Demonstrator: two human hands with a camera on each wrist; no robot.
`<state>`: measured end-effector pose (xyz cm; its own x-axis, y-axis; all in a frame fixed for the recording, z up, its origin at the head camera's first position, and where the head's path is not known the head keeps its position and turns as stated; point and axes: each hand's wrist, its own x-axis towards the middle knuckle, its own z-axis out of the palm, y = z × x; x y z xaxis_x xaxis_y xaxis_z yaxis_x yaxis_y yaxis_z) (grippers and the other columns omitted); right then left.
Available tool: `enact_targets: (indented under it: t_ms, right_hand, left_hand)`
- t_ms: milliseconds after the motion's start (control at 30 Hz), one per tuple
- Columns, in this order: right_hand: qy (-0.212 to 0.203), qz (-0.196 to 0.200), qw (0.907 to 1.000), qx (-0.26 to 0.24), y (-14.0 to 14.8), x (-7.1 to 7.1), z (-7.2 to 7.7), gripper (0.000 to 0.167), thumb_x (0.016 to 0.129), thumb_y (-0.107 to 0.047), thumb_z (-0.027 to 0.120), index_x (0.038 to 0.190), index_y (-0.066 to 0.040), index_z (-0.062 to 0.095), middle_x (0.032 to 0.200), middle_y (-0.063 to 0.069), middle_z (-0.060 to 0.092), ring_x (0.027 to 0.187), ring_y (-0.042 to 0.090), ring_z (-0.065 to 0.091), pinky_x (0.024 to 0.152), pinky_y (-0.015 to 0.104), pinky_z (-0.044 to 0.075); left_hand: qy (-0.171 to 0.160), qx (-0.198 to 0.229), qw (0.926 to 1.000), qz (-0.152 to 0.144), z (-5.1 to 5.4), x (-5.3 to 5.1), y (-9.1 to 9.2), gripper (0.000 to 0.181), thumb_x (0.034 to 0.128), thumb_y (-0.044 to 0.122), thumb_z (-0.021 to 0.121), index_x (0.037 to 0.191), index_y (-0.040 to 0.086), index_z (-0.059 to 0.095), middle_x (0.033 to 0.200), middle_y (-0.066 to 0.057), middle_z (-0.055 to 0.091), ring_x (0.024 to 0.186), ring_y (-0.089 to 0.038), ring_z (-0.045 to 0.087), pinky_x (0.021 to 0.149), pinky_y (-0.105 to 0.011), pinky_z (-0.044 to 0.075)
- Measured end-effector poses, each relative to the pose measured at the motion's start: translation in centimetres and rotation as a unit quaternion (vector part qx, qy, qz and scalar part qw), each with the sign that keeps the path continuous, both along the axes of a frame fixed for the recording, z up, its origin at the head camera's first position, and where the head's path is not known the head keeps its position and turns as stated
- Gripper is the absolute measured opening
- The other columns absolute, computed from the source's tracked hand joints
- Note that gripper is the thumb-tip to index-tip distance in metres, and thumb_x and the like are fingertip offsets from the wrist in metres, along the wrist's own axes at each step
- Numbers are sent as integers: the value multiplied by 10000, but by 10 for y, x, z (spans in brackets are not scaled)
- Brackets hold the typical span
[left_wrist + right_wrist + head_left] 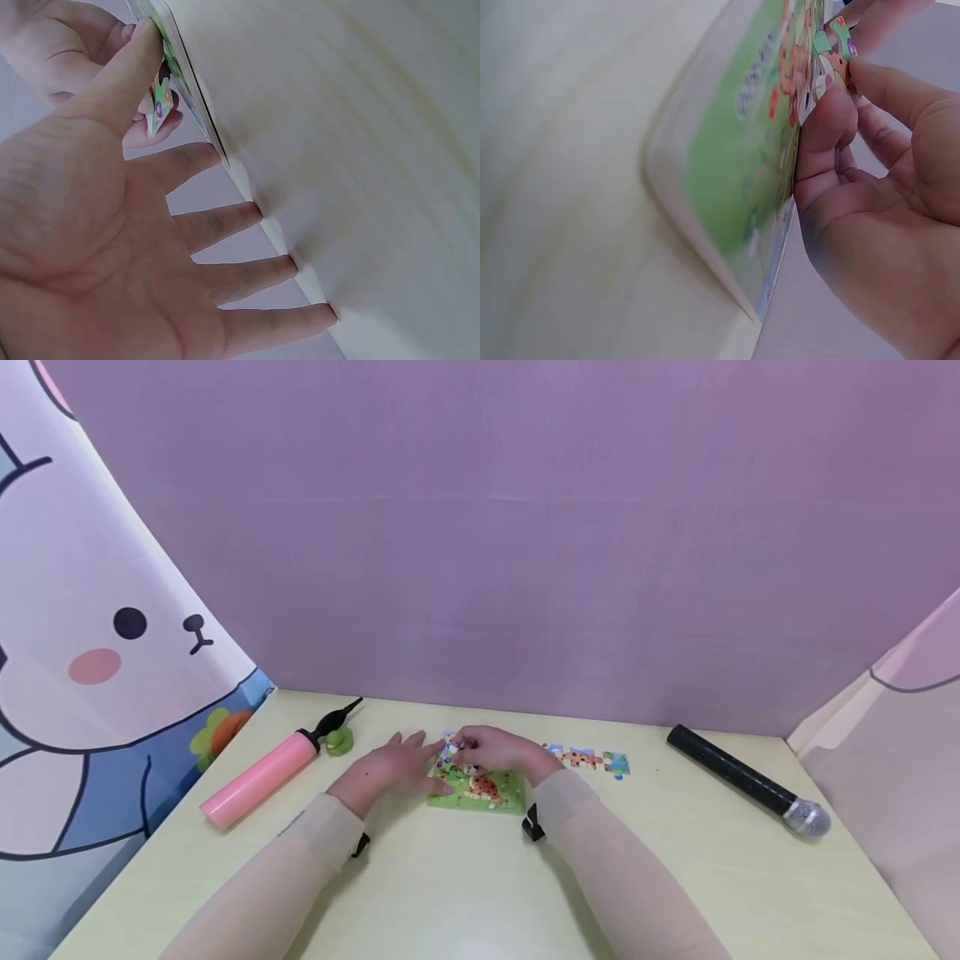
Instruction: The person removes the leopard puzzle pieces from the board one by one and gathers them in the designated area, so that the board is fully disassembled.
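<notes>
A green jigsaw puzzle board (495, 795) with a spotted animal on it lies flat at the middle of the table. My left hand (401, 768) is spread along its left side, with the thumb on the board and straight fingertips on the table in the left wrist view. Over the board's upper part, my right hand (495, 750) pinches a puzzle piece (838, 60) between thumb and fingers. That piece, green and orange, is tilted up from the board. The right hand hides much of the board's top in the head view.
Several loose puzzle pieces (588, 758) lie right of the board. At the left are a pink hand pump (262, 777) with a black nozzle and a small green toy (340, 741). A black microphone (738, 777) with a grey head lies at the right. A purple curtain (495, 543) stands behind the table.
</notes>
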<state>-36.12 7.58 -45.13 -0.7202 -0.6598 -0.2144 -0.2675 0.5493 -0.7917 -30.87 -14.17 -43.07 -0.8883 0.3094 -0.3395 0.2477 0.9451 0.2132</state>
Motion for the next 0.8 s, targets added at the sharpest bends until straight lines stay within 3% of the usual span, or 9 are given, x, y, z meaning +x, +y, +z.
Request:
enact_targets:
  t_ms: [233,533,800]
  right_hand:
    - [-18,35,10000,-55,0,1,1,215,1129,-259,549,1281,-158,662,1130,45,657,900,157,592,773,284,569]
    - [-94,97,9998,-144,3,0,2,255,1147,-272,501,1316,-155,652,1013,46,583,758,167,474,680,313,479]
    - [-264,-220,9983,-480,4,-3,0,222,1122,-324,566,1282,-218,679,1078,40,627,787,164,519,678,291,530]
  left_hand:
    - [22,15,10000,-2,-2,0,-1,958,966,693,652,1712,225,273,1773,-277,182,1581,-657,174,1230,-811,286]
    - [42,-60,10000,-56,-3,-2,-1,962,967,714,632,1714,230,267,1777,-266,182,1588,-643,177,1226,-806,300]
    - [62,-102,9999,-95,-4,-4,-2,959,965,723,624,1714,244,265,1777,-268,180,1584,-652,176,1220,-817,296]
